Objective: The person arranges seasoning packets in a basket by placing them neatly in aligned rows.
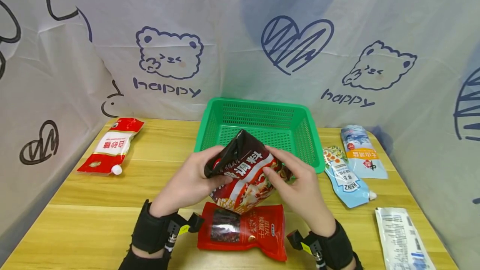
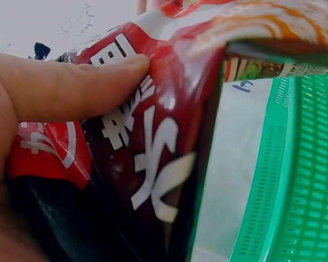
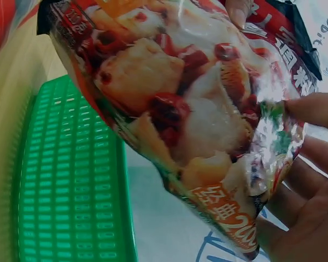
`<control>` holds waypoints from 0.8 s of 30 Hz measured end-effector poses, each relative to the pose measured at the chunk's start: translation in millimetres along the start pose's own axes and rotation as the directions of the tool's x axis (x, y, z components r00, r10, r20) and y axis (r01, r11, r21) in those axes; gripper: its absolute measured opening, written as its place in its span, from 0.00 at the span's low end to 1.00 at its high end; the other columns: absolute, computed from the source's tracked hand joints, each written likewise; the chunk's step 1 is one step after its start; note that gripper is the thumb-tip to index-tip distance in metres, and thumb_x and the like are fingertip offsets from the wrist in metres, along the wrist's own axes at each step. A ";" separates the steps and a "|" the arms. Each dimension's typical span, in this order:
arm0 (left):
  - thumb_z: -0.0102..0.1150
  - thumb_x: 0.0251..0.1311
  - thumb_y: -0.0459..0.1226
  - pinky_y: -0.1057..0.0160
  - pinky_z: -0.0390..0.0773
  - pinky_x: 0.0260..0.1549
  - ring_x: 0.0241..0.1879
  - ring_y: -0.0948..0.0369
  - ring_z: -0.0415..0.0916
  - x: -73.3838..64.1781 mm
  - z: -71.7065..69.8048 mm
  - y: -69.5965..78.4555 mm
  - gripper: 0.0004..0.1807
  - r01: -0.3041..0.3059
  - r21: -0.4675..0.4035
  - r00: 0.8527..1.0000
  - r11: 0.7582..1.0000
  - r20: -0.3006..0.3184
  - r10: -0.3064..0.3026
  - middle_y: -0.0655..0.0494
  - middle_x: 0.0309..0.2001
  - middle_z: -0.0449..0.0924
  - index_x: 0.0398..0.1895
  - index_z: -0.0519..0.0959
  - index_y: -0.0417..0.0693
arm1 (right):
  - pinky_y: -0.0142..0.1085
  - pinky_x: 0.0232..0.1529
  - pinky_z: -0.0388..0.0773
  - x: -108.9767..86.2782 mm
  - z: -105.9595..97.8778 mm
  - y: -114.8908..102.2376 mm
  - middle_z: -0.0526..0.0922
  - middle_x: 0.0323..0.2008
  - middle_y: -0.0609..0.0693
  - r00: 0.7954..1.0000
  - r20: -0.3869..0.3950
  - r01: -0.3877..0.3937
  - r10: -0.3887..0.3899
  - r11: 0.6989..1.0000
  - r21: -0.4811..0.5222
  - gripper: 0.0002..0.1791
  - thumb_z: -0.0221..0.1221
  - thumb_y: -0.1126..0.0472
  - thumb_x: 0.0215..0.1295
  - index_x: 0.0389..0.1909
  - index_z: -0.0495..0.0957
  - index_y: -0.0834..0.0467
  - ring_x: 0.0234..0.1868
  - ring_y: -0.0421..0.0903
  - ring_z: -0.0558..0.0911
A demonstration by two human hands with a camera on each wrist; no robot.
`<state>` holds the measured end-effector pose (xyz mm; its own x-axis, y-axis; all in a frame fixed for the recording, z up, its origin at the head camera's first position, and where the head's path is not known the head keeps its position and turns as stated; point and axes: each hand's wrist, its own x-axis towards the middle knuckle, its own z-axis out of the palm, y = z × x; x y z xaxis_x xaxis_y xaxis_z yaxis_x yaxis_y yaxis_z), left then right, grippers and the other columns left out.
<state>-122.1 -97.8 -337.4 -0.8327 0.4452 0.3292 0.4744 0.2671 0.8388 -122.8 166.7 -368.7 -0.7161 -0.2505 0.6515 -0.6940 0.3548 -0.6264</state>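
Note:
Both hands grip a dark red seasoning packet (image 1: 247,182) with white lettering and a food picture, raised and tilted in front of the green basket. My left hand (image 1: 193,180) holds its left side, thumb across the front. The right hand (image 1: 301,182) pinches its right side between thumb and fingers. In the left wrist view, the left thumb lies over the lettering on the packet (image 2: 169,109); the right wrist view shows its food picture close up. Below the hands, a red pouch (image 1: 258,228) with a dark window lies on the table.
Behind the packet stands a green perforated basket (image 1: 318,153). A red and white spouted pouch (image 1: 112,147) lies at the left. On the right are a blue Heinz spouted pouch (image 1: 346,184), a blue and white bag (image 1: 363,153) and a silvery white packet (image 1: 403,236).

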 end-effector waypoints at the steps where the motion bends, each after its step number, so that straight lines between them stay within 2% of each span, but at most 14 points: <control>1: 0.72 0.57 0.23 0.56 0.83 0.50 0.48 0.58 0.81 0.3 0.6 -0.5 0.26 0.000 -0.003 1.000 1.000 0.004 0.000 0.55 0.51 0.85 0.58 0.82 0.48 | 0.33 0.62 0.79 -0.2 0.3 0.1 0.84 0.61 0.54 1.000 0.012 0.002 -0.002 1.000 -0.001 0.30 0.69 0.73 0.62 0.66 0.79 0.59 0.60 0.49 0.83; 4: 0.71 0.57 0.22 0.56 0.83 0.52 0.50 0.58 0.81 1.1 1.7 -1.9 0.26 -0.004 0.004 1.000 1.000 0.006 0.004 0.55 0.52 0.85 0.59 0.81 0.47 | 0.30 0.51 0.83 0.5 0.8 0.1 0.86 0.56 0.54 1.000 0.009 0.024 -0.024 1.000 0.009 0.29 0.69 0.75 0.60 0.64 0.81 0.60 0.51 0.48 0.86; 7: 0.70 0.57 0.22 0.55 0.83 0.53 0.50 0.58 0.81 1.5 1.7 -2.6 0.26 -0.005 0.010 1.000 1.000 0.003 0.005 0.55 0.52 0.85 0.59 0.82 0.47 | 0.28 0.41 0.83 1.1 1.0 0.2 0.87 0.52 0.54 0.999 -0.010 0.048 -0.048 0.998 0.028 0.27 0.70 0.78 0.58 0.59 0.83 0.61 0.45 0.46 0.86; 13: 0.71 0.59 0.26 0.54 0.83 0.46 0.44 0.56 0.81 0.9 -0.7 -3.9 0.23 0.019 -0.007 0.999 1.000 -0.026 -0.019 0.55 0.50 0.86 0.57 0.82 0.50 | 0.27 0.32 0.79 1.2 2.2 -1.2 0.88 0.45 0.55 0.997 -0.051 0.061 -0.058 0.997 0.054 0.21 0.69 0.79 0.58 0.52 0.85 0.61 0.37 0.43 0.83; 16: 0.71 0.60 0.28 0.56 0.84 0.41 0.41 0.56 0.83 -0.7 -3.1 -4.5 0.21 0.033 -0.051 0.998 0.998 -0.057 -0.036 0.53 0.48 0.87 0.56 0.83 0.49 | 0.27 0.30 0.78 0.9 2.9 -1.1 0.88 0.44 0.56 0.995 -0.079 0.061 -0.056 0.996 0.068 0.20 0.69 0.80 0.57 0.50 0.86 0.62 0.35 0.42 0.82; 20: 0.72 0.61 0.29 0.60 0.85 0.40 0.42 0.57 0.86 -3.3 -8.1 -4.9 0.19 0.039 -0.110 0.987 0.993 -0.150 -0.055 0.52 0.46 0.87 0.55 0.83 0.47 | 0.27 0.32 0.78 0.0 3.1 0.9 0.87 0.43 0.58 0.993 -0.111 0.060 -0.051 0.995 0.084 0.19 0.68 0.82 0.56 0.48 0.86 0.64 0.37 0.41 0.82; 24: 0.74 0.58 0.29 0.64 0.84 0.43 0.45 0.58 0.85 -4.2 -12.8 -5.1 0.23 0.025 -0.135 0.958 0.991 -0.279 -0.062 0.54 0.47 0.87 0.57 0.83 0.47 | 0.28 0.27 0.74 -1.2 3.1 3.4 0.86 0.41 0.58 0.992 -0.126 0.041 -0.022 0.988 0.149 0.17 0.66 0.83 0.58 0.47 0.84 0.67 0.30 0.40 0.79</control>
<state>-124.7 -112.1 -337.6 -0.9072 0.1719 0.3841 0.4105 0.1609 0.8976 -124.5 165.4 -372.9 -0.6854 -0.1433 0.7139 -0.7263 0.2059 -0.6559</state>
